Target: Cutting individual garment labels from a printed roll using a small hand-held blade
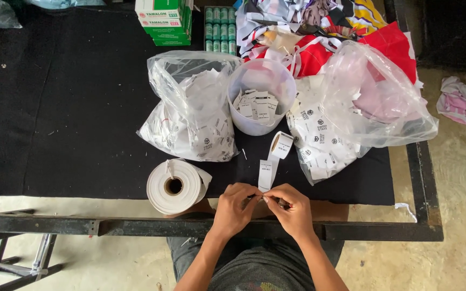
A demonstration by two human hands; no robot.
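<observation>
In the head view, the left hand (234, 207) and the right hand (292, 209) met at the near edge of the bench (71, 108), which was covered in black cloth; the fingers of both hands were pinched together on the lower end of a white label strip (266, 173), the fingertips touching one another over it; the strip ran up from the hands to a small label roll (282, 144) that lay on the cloth just beyond them; to the left of the hands, near the front edge, a large white roll (175, 186) lay on its side with its brown core facing up; beyond the small roll stood a white plastic tub (261, 102) holding loose cut labels; to the left of the tub sat a clear plastic bag (192, 110) stuffed with white labels, and to the right another clear bag (351, 108) spilled more labels onto the cloth; at the far edge were green and white boxes (165, 20), a row of green thread spools (220, 29) beside them, and a heap of red, white and patterned fabric (330, 32); a scrap of pink and white cloth (462, 101) lay on the floor to the right, well apart from the bench
</observation>
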